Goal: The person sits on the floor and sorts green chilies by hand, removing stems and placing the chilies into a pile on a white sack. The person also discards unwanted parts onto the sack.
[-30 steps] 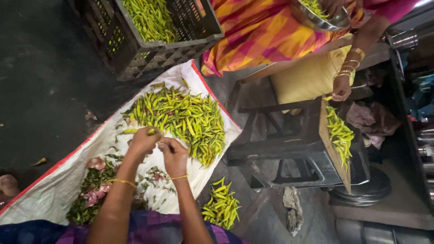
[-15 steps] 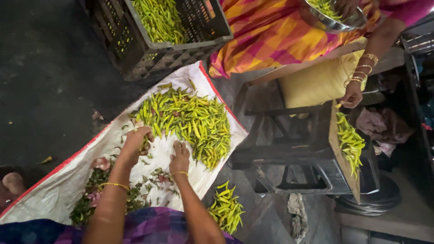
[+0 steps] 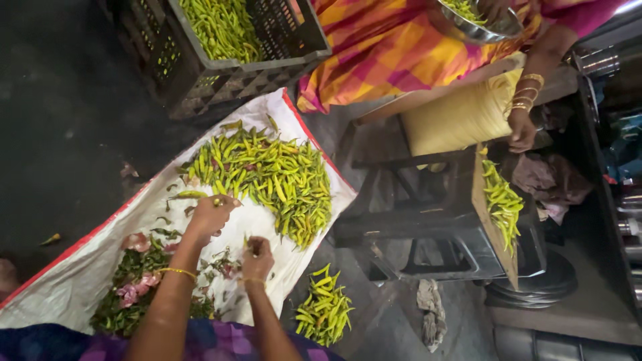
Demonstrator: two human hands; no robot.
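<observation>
A big heap of green chillies (image 3: 267,177) lies on a white sack sheet with a red edge (image 3: 60,294). My left hand (image 3: 210,217) is closed over a chilli at the near left edge of the heap. My right hand (image 3: 257,257) is closed on a small green piece just below the heap. Picked stems and pink scraps (image 3: 137,284) are piled on the sheet by my left forearm. A smaller pile of chillies (image 3: 324,311) lies off the sheet, to the right of my right arm.
A black crate (image 3: 200,67) full of chillies stands at the top. Another person in an orange and pink cloth (image 3: 394,47) sits beyond, holding a steel bowl (image 3: 478,23), one hand (image 3: 520,130) by a board with chillies (image 3: 501,200) on a dark stool (image 3: 414,227).
My left hand has reached to the heap's edge and closed on a chilli. My right hand stays below the heap. The view has shifted slightly.
</observation>
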